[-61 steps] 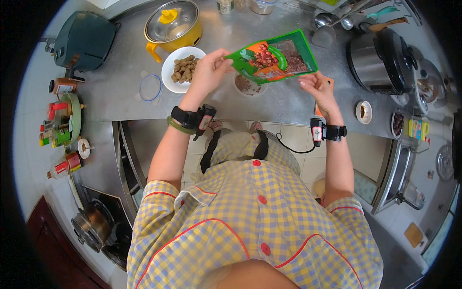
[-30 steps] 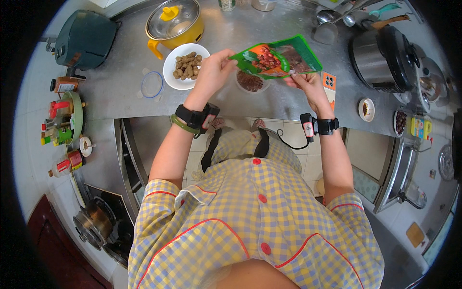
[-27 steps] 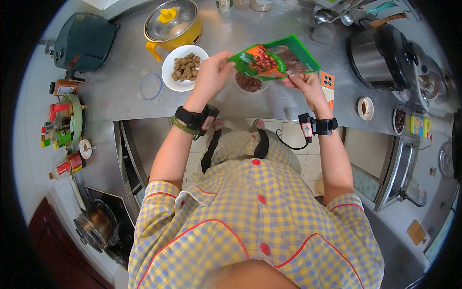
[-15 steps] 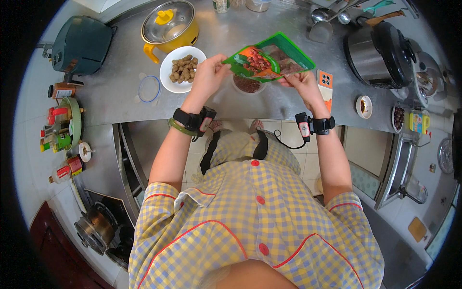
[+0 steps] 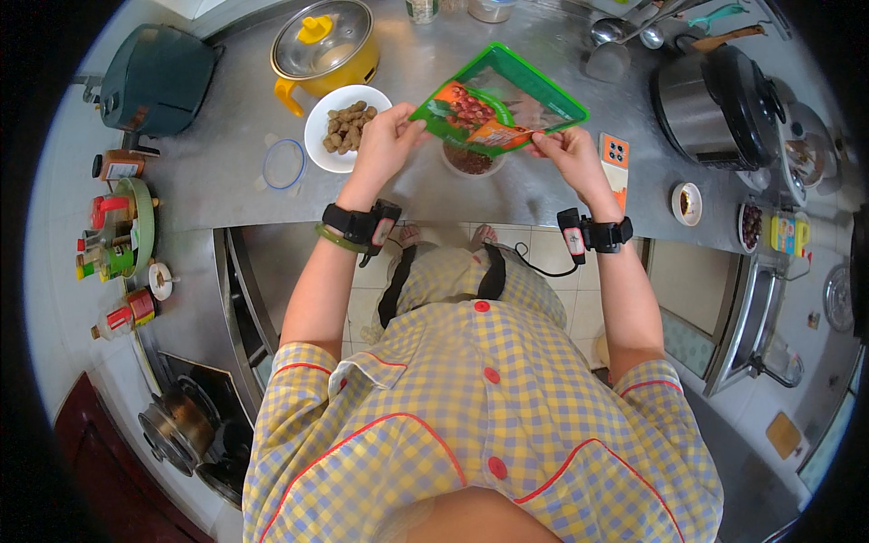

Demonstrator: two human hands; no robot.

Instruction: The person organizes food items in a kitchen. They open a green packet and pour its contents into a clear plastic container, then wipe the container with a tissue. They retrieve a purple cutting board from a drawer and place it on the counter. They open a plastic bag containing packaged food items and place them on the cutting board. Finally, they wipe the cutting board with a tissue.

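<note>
Between both hands I hold a green plastic food pouch with an orange and red printed front and a see-through window. My left hand pinches its left corner, and my right hand pinches its lower right corner. Under the pouch's lower edge stands a small clear bowl holding dark reddish bits, partly covered by the pouch. Close to my left hand is a white bowl of brown, lumpy pieces. An orange and white phone lies to the right of my right hand.
Behind the white bowl stands a yellow pot with a glass lid. A round clear lid lies on the steel counter. At right are a pressure cooker, a small sauce dish and a bowl of dark red fruit. Ladles lie behind.
The pouch has tilted so its printed front faces up more, and its far edge has risen away from me. Both hands keep their hold with little movement.
</note>
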